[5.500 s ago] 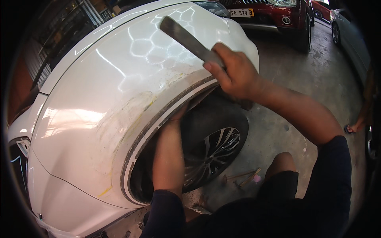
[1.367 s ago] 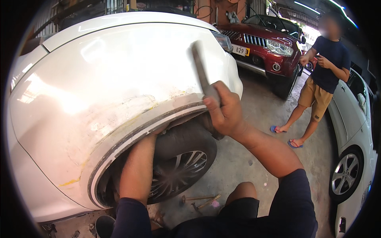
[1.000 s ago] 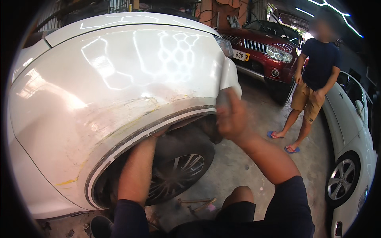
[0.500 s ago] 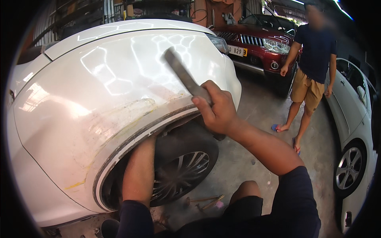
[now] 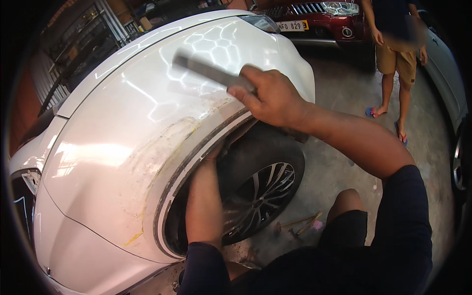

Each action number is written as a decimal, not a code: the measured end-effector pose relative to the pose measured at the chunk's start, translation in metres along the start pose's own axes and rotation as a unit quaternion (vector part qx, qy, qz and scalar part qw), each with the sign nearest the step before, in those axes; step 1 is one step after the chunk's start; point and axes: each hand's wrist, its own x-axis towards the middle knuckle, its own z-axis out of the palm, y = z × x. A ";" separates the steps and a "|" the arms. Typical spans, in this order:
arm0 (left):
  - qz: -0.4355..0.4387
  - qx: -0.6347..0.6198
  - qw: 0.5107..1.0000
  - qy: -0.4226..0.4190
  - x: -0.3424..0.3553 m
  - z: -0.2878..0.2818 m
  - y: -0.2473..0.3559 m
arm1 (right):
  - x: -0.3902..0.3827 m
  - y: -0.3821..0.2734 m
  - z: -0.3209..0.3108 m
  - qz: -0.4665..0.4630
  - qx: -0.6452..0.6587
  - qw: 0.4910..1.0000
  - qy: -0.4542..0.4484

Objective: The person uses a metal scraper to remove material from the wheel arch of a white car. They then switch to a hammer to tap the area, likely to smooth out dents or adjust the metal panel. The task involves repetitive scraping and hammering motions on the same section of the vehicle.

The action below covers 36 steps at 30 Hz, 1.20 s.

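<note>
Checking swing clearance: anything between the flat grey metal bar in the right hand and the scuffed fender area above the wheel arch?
Nothing visible. The flat grey metal bar in the right hand hangs over bare scuffed white fender. The left hand is hidden behind the arch lip.

Dark navy sleeves pushed above elbows; dark shorts, apparently; bare forearms.

A red vehicle [image 5: 314, 19] stands at the upper edge, nose toward the camera, with a headlamp and a number plate visible. A bystander [image 5: 396, 54] in dark top, tan shorts and blue sandals stands on the concrete floor [image 5: 344, 93] beside it. A light-coloured car [image 5: 450, 83] borders the right edge. Small tools [image 5: 300, 225] lie on the floor. Dark metal racking [image 5: 73, 54] fills the upper left
</note>
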 end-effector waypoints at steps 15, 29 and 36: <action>0.018 0.073 0.997 -0.004 0.014 -0.006 0.000 | -0.007 0.005 -0.001 -0.003 -0.051 0.995 -0.090; 0.169 0.282 0.939 0.099 0.003 0.037 -0.019 | -0.004 0.000 -0.002 0.029 -0.113 0.985 -0.130; 0.221 0.355 0.900 0.122 0.003 0.043 -0.021 | -0.001 -0.011 -0.004 0.009 -0.112 0.974 -0.197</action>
